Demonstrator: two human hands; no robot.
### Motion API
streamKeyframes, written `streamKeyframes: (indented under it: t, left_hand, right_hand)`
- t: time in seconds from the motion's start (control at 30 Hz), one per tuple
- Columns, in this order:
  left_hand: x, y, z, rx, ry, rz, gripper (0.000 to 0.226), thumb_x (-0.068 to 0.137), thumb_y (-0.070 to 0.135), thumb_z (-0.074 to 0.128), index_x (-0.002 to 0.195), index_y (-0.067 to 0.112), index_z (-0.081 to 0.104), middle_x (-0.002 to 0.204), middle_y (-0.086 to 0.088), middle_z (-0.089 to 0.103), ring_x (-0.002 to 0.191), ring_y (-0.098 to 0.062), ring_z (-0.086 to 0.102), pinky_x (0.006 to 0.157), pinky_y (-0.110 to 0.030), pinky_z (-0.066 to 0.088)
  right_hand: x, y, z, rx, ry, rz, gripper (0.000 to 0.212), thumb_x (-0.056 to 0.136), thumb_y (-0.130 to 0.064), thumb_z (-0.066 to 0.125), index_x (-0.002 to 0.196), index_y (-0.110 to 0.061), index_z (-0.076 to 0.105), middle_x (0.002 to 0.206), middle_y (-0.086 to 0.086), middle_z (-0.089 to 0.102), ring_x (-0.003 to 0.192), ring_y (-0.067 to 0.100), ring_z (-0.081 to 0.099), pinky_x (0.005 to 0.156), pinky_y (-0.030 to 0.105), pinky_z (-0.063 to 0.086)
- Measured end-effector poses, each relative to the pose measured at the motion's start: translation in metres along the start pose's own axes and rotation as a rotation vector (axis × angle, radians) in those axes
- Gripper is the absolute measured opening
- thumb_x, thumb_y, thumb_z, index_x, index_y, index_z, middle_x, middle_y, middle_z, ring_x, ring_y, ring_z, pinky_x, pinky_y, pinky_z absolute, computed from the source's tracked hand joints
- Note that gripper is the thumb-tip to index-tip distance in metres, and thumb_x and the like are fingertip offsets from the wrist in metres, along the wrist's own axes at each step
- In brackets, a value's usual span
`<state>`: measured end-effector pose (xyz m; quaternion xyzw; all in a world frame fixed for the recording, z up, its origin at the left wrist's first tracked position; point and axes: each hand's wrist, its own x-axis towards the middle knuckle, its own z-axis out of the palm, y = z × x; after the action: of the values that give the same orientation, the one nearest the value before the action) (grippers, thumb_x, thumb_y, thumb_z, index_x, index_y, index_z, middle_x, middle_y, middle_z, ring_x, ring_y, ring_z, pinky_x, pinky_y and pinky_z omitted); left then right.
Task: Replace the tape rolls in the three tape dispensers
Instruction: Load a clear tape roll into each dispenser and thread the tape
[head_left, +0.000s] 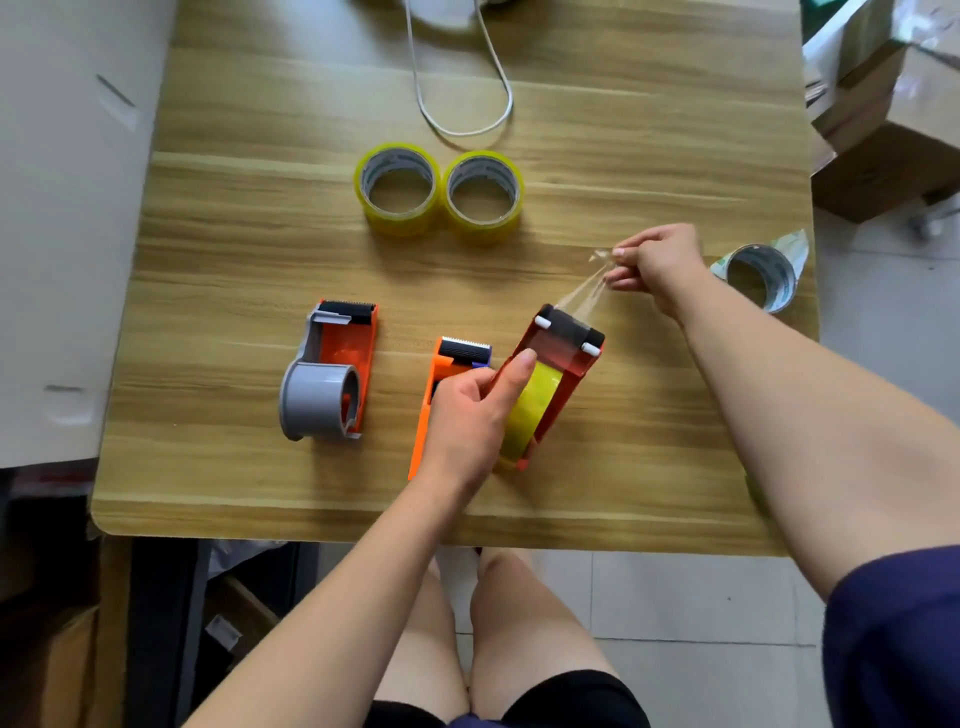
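My left hand (475, 415) grips an orange dispenser (563, 358) that carries a yellow tape roll (532, 410), tilted up off the table. My right hand (657, 260) pinches the clear tape end (587, 288) drawn out past the dispenser's roller. A second orange dispenser (441, 374) lies partly under my left hand. Further left, a third dispenser (335, 369) with a bare grey hub lies on its side. Two full yellow rolls (399, 188) (484, 196) stand side by side further back.
A spent cardboard core with torn tape (763, 275) lies near the wooden table's (234, 260) right edge. A white cable (462, 98) loops at the back. Cardboard boxes (893, 135) stand off the right side, a white surface (57, 208) on the left.
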<state>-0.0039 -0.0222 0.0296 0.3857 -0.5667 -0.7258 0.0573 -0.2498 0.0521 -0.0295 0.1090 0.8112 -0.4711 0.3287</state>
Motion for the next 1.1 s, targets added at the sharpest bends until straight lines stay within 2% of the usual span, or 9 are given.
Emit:
streamKeyframes:
  t: [0.17,0.3,0.37,0.47,0.6,0.73,0.83,0.93,1.1]
  left_hand:
    - [-0.005,0.017,-0.014,-0.015,-0.053,-0.005,0.037,0.084,-0.004,0.054,0.050,0.008,0.044,0.036,0.007,0.044,0.031,-0.001,0.041,0.034,-0.012,0.033]
    - [-0.008,0.027,-0.021,0.048,-0.030,0.010,0.034,0.082,0.026,0.067,0.060,0.001,0.060,0.050,-0.002,0.058,0.044,-0.015,0.053,0.046,-0.024,0.043]
    - [-0.011,0.033,-0.027,0.067,-0.060,-0.013,0.023,0.079,0.023,0.069,0.066,0.004,0.065,0.055,-0.008,0.062,0.048,-0.022,0.057,0.050,-0.031,0.047]
    - [-0.013,0.050,-0.042,0.033,-0.141,-0.041,0.015,0.068,0.016,0.057,0.063,0.002,0.057,0.048,-0.010,0.054,0.041,-0.024,0.053,0.045,-0.028,0.045]
    - [-0.012,0.065,-0.046,0.042,-0.109,0.014,0.050,0.076,0.031,0.071,0.068,-0.015,0.052,0.053,-0.015,0.049,0.035,-0.020,0.051,0.038,-0.021,0.040]
    - [-0.018,0.079,-0.054,-0.017,-0.140,0.015,0.018,0.072,0.008,0.058,0.062,-0.005,0.051,0.036,-0.009,0.049,0.027,-0.019,0.043,0.033,-0.019,0.036]
    - [-0.016,0.089,-0.061,-0.093,-0.177,0.021,0.024,0.064,0.014,0.050,0.068,-0.009,0.052,0.039,-0.014,0.048,0.031,-0.022,0.042,0.038,-0.021,0.036]
    - [-0.008,0.095,-0.054,-0.128,-0.123,0.103,0.036,0.070,0.029,0.063,0.066,-0.005,0.053,0.045,-0.014,0.047,0.037,-0.022,0.042,0.042,-0.024,0.037]
    - [0.008,0.093,-0.023,-0.223,-0.141,0.109,0.031,0.094,0.026,0.048,0.079,0.000,0.055,0.048,-0.004,0.057,0.042,-0.017,0.052,0.044,-0.024,0.045]
  right_hand:
    - [-0.001,-0.004,-0.003,0.102,0.076,0.035,0.026,0.089,0.013,0.046,0.069,-0.002,0.054,0.068,0.015,0.055,0.030,0.011,0.056,0.035,0.023,0.049]
    - [-0.002,-0.002,0.000,0.112,0.088,0.021,0.026,0.088,0.011,0.048,0.068,-0.002,0.057,0.069,0.016,0.059,0.033,0.012,0.058,0.039,0.024,0.052]
    - [-0.002,0.000,0.002,0.135,0.111,0.036,0.024,0.088,0.010,0.049,0.069,-0.002,0.058,0.074,0.016,0.061,0.037,0.013,0.060,0.041,0.023,0.052]
    - [-0.005,0.004,0.002,0.191,0.099,0.051,0.023,0.088,0.010,0.049,0.070,-0.002,0.059,0.075,0.015,0.061,0.037,0.012,0.060,0.041,0.022,0.052]
    - [-0.010,0.007,0.004,0.313,0.073,0.090,0.019,0.089,0.011,0.048,0.076,0.001,0.058,0.071,0.013,0.058,0.037,0.011,0.059,0.042,0.023,0.053]
    - [-0.007,0.004,-0.004,0.419,0.135,0.127,0.025,0.088,0.014,0.042,0.071,0.000,0.055,0.070,0.011,0.054,0.032,0.009,0.055,0.038,0.020,0.050]
    - [-0.008,-0.002,-0.007,0.318,0.148,0.119,0.027,0.086,0.016,0.041,0.068,0.002,0.054,0.069,0.012,0.054,0.043,0.015,0.057,0.039,0.022,0.052]
    - [-0.027,0.001,0.009,0.173,0.079,0.147,0.032,0.086,0.019,0.035,0.064,0.000,0.049,0.063,0.015,0.049,0.027,0.013,0.052,0.029,0.022,0.046]
    - [-0.085,0.039,0.042,-0.023,-0.280,0.282,0.032,0.084,0.018,0.039,0.061,-0.002,0.046,0.057,0.014,0.050,0.026,0.007,0.050,0.033,0.018,0.047]
